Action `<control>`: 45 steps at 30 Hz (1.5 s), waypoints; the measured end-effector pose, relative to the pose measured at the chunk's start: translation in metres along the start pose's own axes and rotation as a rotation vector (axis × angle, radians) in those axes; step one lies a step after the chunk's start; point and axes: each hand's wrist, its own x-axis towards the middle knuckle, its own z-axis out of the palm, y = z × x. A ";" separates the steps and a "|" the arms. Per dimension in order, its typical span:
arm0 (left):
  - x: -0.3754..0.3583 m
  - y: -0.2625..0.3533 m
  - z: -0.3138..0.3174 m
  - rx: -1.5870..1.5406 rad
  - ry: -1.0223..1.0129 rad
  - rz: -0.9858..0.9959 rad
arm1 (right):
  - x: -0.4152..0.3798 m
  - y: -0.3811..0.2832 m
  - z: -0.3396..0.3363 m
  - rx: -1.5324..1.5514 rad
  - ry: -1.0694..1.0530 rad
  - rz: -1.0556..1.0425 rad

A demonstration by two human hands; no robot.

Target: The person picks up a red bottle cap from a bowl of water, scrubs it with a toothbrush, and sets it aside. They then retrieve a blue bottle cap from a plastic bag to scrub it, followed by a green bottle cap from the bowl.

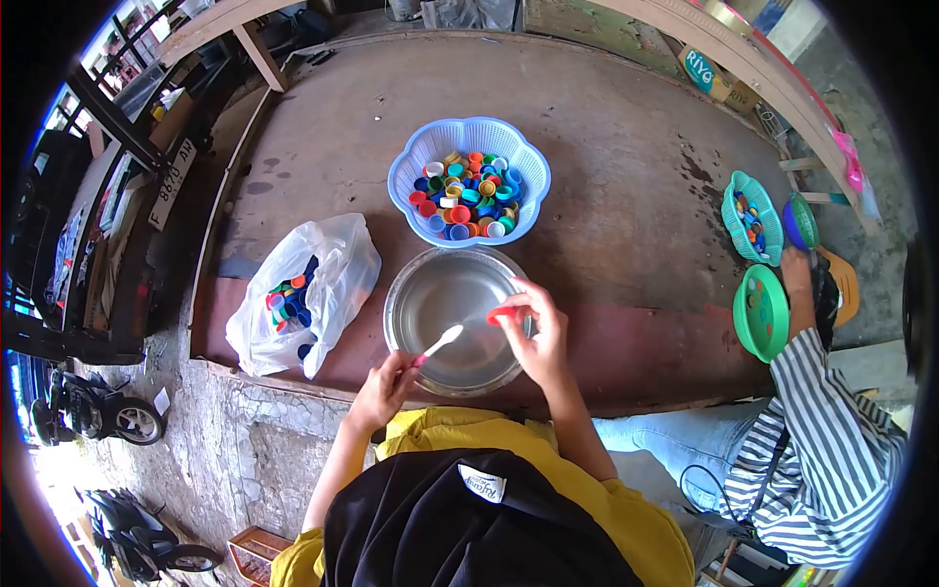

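Over the near left rim of a metal basin, my left hand grips a toothbrush with a pink handle and white bristles. My right hand pinches a red bottle cap above the basin's right side. Beyond the basin stands a blue plastic basket filled with bottle caps of many colours. To the left, a translucent plastic bag has more caps in it.
At the right, a co-worker in a striped sleeve reaches a hand among a green basket, a purple-green bowl and a green basin. The wooden table edge runs near my body.
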 end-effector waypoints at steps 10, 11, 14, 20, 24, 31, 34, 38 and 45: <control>0.008 0.023 0.012 -0.121 -0.042 -0.009 | -0.027 0.054 0.020 1.417 0.110 0.699; 0.009 0.026 0.014 -0.122 -0.039 0.005 | -0.025 0.053 0.019 1.491 0.081 0.684; 0.011 0.030 0.024 -0.152 -0.027 0.041 | -0.019 0.047 0.020 1.604 0.021 0.655; 0.019 0.036 0.021 0.100 -0.006 0.087 | -0.026 0.060 0.036 1.260 0.057 0.679; 0.013 0.038 0.025 0.153 -0.051 0.245 | -0.020 0.043 0.040 1.441 0.140 0.815; 0.016 0.033 0.017 0.225 -0.031 0.257 | -0.020 0.044 0.036 1.472 0.119 0.780; 0.018 0.033 0.016 0.234 0.019 0.140 | -0.020 0.045 0.039 1.444 0.140 0.780; 0.018 0.032 0.021 0.172 -0.037 0.200 | -0.020 0.047 0.038 1.521 0.114 0.831; 0.019 0.035 0.018 0.178 0.047 0.183 | -0.016 0.047 0.041 1.454 0.096 0.795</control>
